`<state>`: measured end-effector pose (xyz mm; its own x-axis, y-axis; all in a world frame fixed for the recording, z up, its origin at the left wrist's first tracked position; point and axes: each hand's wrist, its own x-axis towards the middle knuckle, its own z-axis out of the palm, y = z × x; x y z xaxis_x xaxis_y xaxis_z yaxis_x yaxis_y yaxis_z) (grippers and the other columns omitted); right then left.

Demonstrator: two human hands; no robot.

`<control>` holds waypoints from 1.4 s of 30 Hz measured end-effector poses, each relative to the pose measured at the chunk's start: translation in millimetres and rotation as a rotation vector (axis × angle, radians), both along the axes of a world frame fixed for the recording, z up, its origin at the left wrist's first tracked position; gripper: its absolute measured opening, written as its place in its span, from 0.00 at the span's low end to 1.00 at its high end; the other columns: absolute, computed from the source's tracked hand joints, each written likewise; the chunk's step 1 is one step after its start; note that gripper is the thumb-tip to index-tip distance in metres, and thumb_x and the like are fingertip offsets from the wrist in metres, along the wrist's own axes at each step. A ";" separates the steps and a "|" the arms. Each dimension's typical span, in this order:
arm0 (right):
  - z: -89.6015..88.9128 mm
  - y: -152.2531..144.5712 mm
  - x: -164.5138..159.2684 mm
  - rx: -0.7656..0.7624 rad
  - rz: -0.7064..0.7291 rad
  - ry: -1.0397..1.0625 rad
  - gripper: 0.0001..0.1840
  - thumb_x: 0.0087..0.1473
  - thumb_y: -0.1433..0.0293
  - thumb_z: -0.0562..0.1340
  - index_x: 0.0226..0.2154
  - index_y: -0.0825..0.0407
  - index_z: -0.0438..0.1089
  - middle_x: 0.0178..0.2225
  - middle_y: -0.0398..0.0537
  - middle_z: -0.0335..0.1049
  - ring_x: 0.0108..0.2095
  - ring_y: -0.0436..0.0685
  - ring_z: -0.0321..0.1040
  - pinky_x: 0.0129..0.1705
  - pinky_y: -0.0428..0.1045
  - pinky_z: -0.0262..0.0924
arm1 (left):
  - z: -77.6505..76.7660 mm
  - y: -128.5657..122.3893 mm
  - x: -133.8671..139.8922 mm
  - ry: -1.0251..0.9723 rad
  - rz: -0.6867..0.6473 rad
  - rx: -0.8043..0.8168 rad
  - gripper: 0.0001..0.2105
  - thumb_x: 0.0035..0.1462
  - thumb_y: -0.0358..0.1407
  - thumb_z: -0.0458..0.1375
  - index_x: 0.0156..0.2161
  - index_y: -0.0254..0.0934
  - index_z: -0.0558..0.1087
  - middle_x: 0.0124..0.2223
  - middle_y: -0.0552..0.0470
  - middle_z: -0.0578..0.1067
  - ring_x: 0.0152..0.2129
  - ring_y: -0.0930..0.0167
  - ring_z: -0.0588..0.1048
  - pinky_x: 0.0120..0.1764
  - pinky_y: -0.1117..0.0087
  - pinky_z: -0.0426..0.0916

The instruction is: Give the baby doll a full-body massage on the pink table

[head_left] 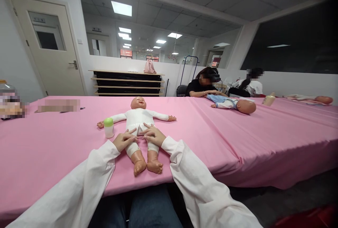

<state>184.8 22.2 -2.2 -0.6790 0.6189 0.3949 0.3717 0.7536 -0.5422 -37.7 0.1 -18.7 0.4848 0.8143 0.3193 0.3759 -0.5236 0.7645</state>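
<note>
The person wears long white sleeves that reach to the wrists, loose and softly creased, leaving the left hand (123, 141) and right hand (154, 135) bare. At six o'clock, dark blue jeans cover the lap.

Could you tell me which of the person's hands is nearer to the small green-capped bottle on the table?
Left. The left hand rests just right of the bottle; the right hand lies farther right.

Both white-sleeved arms reach forward, left hand (123, 140) and right hand (154, 135) palm-down, fingers spread, fingertips nearly meeting
</note>
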 end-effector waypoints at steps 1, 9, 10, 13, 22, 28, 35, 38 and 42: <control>2.1 -3.0 -0.3 -0.007 0.011 0.027 0.21 0.53 0.54 0.54 0.28 0.51 0.75 0.39 0.49 0.73 0.60 0.62 0.48 0.61 0.67 0.27 | 2.0 -0.8 -0.6 -0.054 -0.016 -0.033 0.23 0.51 0.53 0.49 0.29 0.36 0.76 0.39 0.46 0.76 0.52 0.62 0.65 0.62 0.56 0.38; 0.4 -4.2 -1.4 -0.314 -0.184 0.512 0.29 0.47 0.45 0.54 0.23 0.55 0.69 0.09 0.36 0.52 0.09 0.45 0.51 0.25 0.48 0.60 | -1.0 12.6 -11.4 -0.605 0.170 -0.230 0.17 0.48 0.48 0.49 0.19 0.36 0.63 0.08 0.60 0.55 0.06 0.78 0.55 0.28 0.66 0.69; -0.4 -2.7 -1.8 -0.310 -0.220 0.566 0.30 0.48 0.45 0.52 0.23 0.55 0.69 0.08 0.35 0.48 0.09 0.44 0.48 0.22 0.46 0.58 | -1.7 14.8 -13.7 -0.654 0.251 -0.203 0.17 0.48 0.47 0.49 0.19 0.37 0.63 0.07 0.61 0.51 0.05 0.79 0.51 0.23 0.68 0.67; -1.4 -0.8 -3.3 -0.237 -0.279 0.630 0.30 0.51 0.46 0.50 0.24 0.56 0.69 0.07 0.33 0.44 0.09 0.43 0.46 0.23 0.45 0.56 | -0.8 18.9 -21.9 -0.668 0.598 0.006 0.15 0.49 0.45 0.48 0.21 0.35 0.65 0.09 0.60 0.52 0.08 0.78 0.53 0.20 0.73 0.60; 1.2 -2.0 -7.9 -0.290 -0.235 0.534 0.27 0.53 0.51 0.50 0.27 0.57 0.69 0.08 0.34 0.49 0.10 0.43 0.47 0.17 0.42 0.45 | -2.0 33.5 -36.7 -0.437 1.316 0.445 0.29 0.44 0.35 0.57 0.53 0.27 0.58 0.50 0.38 0.60 0.49 0.61 0.60 0.54 0.57 0.54; 31.4 24.9 -23.4 -0.560 -0.105 0.452 0.23 0.53 0.55 0.52 0.29 0.58 0.69 0.10 0.35 0.52 0.11 0.45 0.55 0.18 0.42 0.50 | -10.1 47.2 -30.0 -0.421 1.221 0.213 0.33 0.41 0.32 0.58 0.55 0.32 0.57 0.52 0.41 0.62 0.50 0.61 0.62 0.54 0.58 0.56; 58.7 52.0 -80.0 -0.934 0.125 0.443 0.13 0.53 0.63 0.56 0.35 0.55 0.69 0.37 0.49 0.70 0.34 0.50 0.70 0.37 0.45 0.60 | -15.0 66.4 -20.4 -0.394 1.109 0.180 0.26 0.41 0.33 0.57 0.50 0.36 0.62 0.46 0.44 0.67 0.44 0.62 0.68 0.47 0.60 0.64; 44.4 58.9 -103.2 -1.082 0.201 0.481 0.11 0.52 0.66 0.56 0.34 0.55 0.70 0.36 0.48 0.70 0.35 0.50 0.68 0.41 0.46 0.60 | -19.1 76.2 -17.3 -0.417 1.042 0.162 0.28 0.41 0.34 0.57 0.51 0.37 0.59 0.47 0.44 0.67 0.44 0.62 0.69 0.46 0.61 0.65; 21.6 65.3 -118.1 -1.083 0.078 0.596 0.09 0.52 0.70 0.55 0.30 0.55 0.69 0.28 0.48 0.69 0.29 0.49 0.66 0.40 0.47 0.61 | -21.4 78.7 -14.9 -0.426 1.000 0.159 0.31 0.40 0.33 0.57 0.53 0.35 0.56 0.49 0.41 0.66 0.45 0.62 0.68 0.47 0.60 0.64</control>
